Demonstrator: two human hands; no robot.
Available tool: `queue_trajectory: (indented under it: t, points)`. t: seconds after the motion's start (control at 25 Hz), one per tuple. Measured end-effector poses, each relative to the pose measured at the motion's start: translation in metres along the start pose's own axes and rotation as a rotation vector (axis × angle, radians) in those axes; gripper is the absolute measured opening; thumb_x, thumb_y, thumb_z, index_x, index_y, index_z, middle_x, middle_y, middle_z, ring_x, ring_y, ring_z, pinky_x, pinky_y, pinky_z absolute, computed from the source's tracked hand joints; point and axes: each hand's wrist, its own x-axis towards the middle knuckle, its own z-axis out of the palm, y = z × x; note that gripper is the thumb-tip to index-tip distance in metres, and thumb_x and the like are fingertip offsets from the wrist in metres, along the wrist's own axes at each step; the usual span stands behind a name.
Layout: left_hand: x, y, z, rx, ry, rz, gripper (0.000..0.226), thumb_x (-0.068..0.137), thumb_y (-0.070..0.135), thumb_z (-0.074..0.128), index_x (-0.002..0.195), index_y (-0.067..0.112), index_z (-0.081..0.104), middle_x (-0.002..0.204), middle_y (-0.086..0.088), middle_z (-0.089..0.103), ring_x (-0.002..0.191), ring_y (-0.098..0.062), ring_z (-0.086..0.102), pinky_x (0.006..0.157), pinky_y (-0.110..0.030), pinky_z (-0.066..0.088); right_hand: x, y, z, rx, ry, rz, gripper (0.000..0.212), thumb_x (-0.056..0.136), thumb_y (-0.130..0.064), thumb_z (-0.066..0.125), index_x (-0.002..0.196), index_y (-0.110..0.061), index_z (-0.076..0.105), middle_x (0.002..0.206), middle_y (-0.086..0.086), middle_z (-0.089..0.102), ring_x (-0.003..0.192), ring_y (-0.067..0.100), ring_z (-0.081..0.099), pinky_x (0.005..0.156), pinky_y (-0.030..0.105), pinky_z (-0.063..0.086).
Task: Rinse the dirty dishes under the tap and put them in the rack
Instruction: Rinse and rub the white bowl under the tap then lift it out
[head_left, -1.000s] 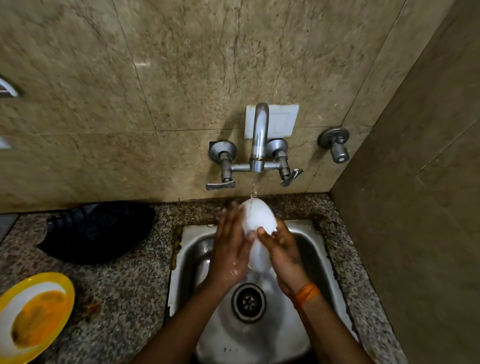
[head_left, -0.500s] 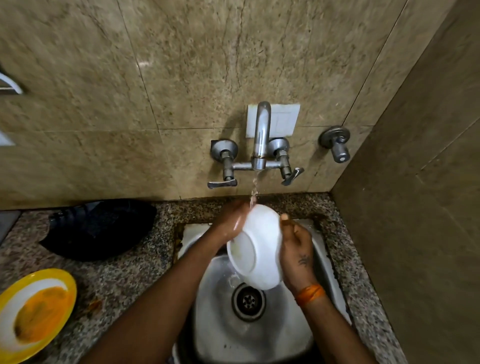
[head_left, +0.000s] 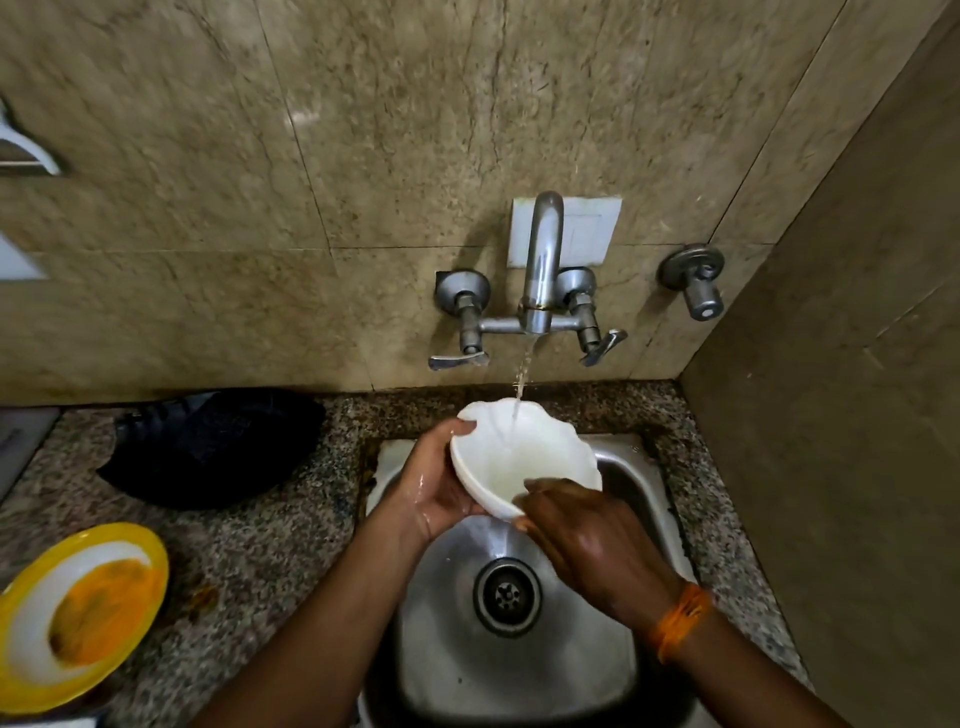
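A white scalloped bowl, mouth up and tilted, sits under the tap stream above the sink.

Single head-worn wide-angle view, looking forward and steeply down from close above the round stainless steel sink at the right end of the speckled granite surface. Facing the beige tiled wall and its chrome wall-mounted tap. Forearms entering from the bottom edge.
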Motion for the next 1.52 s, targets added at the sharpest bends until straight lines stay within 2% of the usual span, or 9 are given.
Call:
queue_trajectory:
  t: [0.16, 0.36, 0.52, 0.64, 0.8, 0.96, 1.12, 1.36, 1.52]
  points:
    - [0.004, -0.021, -0.001, -0.053, -0.108, 0.107, 0.070, 0.075, 0.012, 0.050, 0.144, 0.005, 0.054, 0.127, -0.028, 0.065, 0.115, -0.047, 0.060, 0.092, -0.053, 0.055, -0.008, 0.016, 0.006, 0.086, -0.342, 0.176, 0.075, 0.100, -0.071, 0.019, 0.153, -0.025, 0.045, 0.168, -0.001, 0.026, 0.149, 0.019, 0.038, 0.113, 0.041, 0.045]
    - [0.004, -0.042, 0.026, -0.038, -0.075, 0.235, 0.047, 0.092, 0.010, 0.059, 0.139, 0.008, 0.060, 0.129, -0.022, 0.069, 0.114, -0.037, 0.070, 0.087, -0.045, 0.060, 0.036, -0.002, 0.014, 0.292, -0.351, 0.357, 0.099, 0.088, -0.083, 0.000, 0.163, -0.018, -0.009, 0.169, 0.000, -0.021, 0.156, 0.017, -0.021, 0.128, 0.042, -0.002]
    - [0.016, -0.025, 0.031, 0.055, 0.063, 0.388, 0.043, 0.100, 0.024, 0.058, 0.142, 0.012, 0.057, 0.134, -0.022, 0.066, 0.122, -0.043, 0.064, 0.098, -0.055, 0.056, 0.027, -0.021, 0.012, 0.542, -0.304, 0.220, 0.082, 0.103, -0.064, 0.036, 0.164, -0.024, -0.001, 0.172, -0.006, 0.002, 0.157, 0.005, 0.002, 0.128, 0.029, 0.009]
    - [0.012, -0.026, 0.022, -0.053, 0.029, 0.372, 0.048, 0.100, 0.028, 0.055, 0.145, 0.012, 0.054, 0.136, -0.024, 0.065, 0.122, -0.045, 0.064, 0.095, -0.058, 0.056, 0.006, 0.012, 0.010, 0.294, -0.270, 0.040, 0.071, 0.102, -0.063, 0.043, 0.161, -0.027, 0.027, 0.169, -0.008, 0.023, 0.154, 0.007, 0.022, 0.127, 0.037, 0.022]
    - [0.005, -0.035, 0.015, -0.109, 0.073, 0.366, 0.049, 0.098, 0.031, 0.057, 0.144, 0.013, 0.054, 0.135, -0.022, 0.066, 0.122, -0.045, 0.064, 0.101, -0.062, 0.052, 0.004, 0.048, 0.027, -0.014, -0.150, -0.133, 0.050, 0.091, -0.020, 0.061, 0.141, -0.019, 0.059, 0.155, 0.001, 0.050, 0.146, 0.023, 0.043, 0.119, 0.050, 0.035]
    - [-0.005, -0.021, 0.013, -0.114, 0.066, 0.266, 0.062, 0.095, 0.046, 0.057, 0.147, 0.013, 0.052, 0.138, -0.020, 0.064, 0.128, -0.042, 0.060, 0.109, -0.060, 0.046, 0.006, 0.036, 0.035, -0.018, -0.073, 0.011, 0.046, 0.084, -0.013, 0.069, 0.129, -0.021, 0.069, 0.145, 0.002, 0.061, 0.135, 0.031, 0.056, 0.106, 0.048, 0.050]
    - [0.000, -0.053, 0.028, 0.015, 0.108, 0.479, 0.073, 0.088, 0.016, 0.074, 0.147, 0.045, 0.044, 0.142, -0.003, 0.064, 0.126, -0.029, 0.064, 0.099, -0.052, 0.056, 0.029, -0.016, 0.044, 0.084, -0.036, 0.346, 0.053, 0.082, -0.014, 0.071, 0.135, -0.017, 0.065, 0.133, 0.006, 0.069, 0.124, 0.030, 0.065, 0.093, 0.042, 0.057]
    - [0.004, -0.018, -0.017, 0.169, 0.170, 0.242, 0.059, 0.091, 0.047, 0.065, 0.142, 0.018, 0.059, 0.133, -0.018, 0.068, 0.122, -0.041, 0.065, 0.109, -0.062, 0.046, -0.022, 0.025, 0.031, -0.124, -0.109, -0.078, 0.055, 0.081, -0.018, 0.074, 0.134, -0.022, 0.064, 0.142, 0.001, 0.063, 0.131, 0.025, 0.059, 0.110, 0.049, 0.046]
    - [-0.006, -0.044, 0.006, 0.027, 0.104, 0.276, 0.073, 0.081, 0.047, 0.078, 0.146, 0.025, 0.053, 0.134, -0.013, 0.069, 0.123, -0.040, 0.065, 0.106, -0.066, 0.046, -0.005, 0.020, 0.030, -0.263, -0.141, 0.190, 0.042, 0.071, -0.014, 0.071, 0.112, -0.021, 0.073, 0.111, 0.005, 0.076, 0.100, 0.027, 0.073, 0.098, 0.046, 0.054]
